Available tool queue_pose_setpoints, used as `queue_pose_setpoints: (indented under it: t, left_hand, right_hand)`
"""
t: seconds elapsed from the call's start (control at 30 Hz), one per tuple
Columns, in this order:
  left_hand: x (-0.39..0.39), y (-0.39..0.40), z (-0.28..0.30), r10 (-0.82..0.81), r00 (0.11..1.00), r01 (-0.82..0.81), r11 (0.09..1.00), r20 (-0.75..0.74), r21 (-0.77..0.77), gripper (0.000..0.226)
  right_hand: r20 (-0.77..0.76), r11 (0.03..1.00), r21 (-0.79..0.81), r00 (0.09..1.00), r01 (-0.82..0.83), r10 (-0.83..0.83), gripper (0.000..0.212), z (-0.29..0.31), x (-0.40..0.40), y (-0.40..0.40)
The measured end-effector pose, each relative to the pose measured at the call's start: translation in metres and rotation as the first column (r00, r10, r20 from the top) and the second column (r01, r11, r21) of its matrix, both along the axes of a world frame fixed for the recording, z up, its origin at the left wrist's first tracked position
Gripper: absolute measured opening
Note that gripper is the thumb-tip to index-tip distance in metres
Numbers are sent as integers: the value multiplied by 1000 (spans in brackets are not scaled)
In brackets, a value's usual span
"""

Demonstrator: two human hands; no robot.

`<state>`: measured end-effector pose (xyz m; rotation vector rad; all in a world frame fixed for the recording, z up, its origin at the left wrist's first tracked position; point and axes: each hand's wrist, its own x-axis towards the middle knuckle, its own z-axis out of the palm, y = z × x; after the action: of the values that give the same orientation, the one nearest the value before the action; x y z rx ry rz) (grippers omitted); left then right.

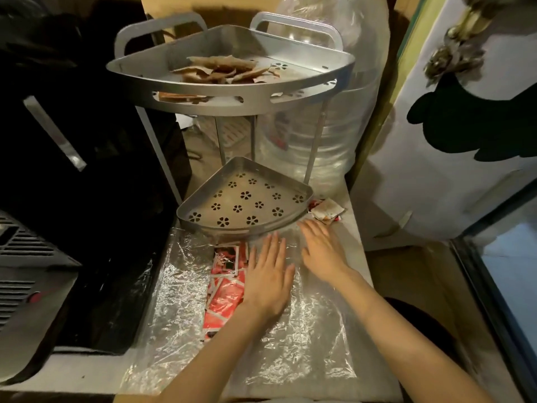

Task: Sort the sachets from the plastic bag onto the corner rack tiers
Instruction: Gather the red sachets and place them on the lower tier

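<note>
Red sachets [223,289], a pile too overlapped to count, lie under the clear plastic bag [180,286] on the counter. Left hand [268,276] flat on them, fingers spread, gripping nothing. Right hand [321,250] blurred, flat on bag, released. Corner rack [232,91]: two tiers, brown sachets [220,69] on top, lower tier [247,199] bare. One loose sachet [327,212] far right.

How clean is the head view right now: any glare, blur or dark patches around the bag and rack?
Head view: glare streaks the plastic bag; the right hand is motion-blurred, the left hand sharper; the left side is in deep shadow; wide-angle distortion bends the rack.
</note>
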<state>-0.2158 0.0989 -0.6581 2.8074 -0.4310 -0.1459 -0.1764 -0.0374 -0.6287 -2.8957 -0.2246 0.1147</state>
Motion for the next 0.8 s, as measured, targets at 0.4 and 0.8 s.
queue_pose_setpoints:
  t: [0.4,0.8]
  left_hand:
    - [0,-3,-12,9,999,-7,999,-41,45,68]
    - [-1,-3,-13,7,999,-5,999,-41,54,72]
  right_hand:
    - [125,989,150,992,2,-21,42,-9,5,-2]
    - [81,961,275,996,19,-42,14,3,4,-3]
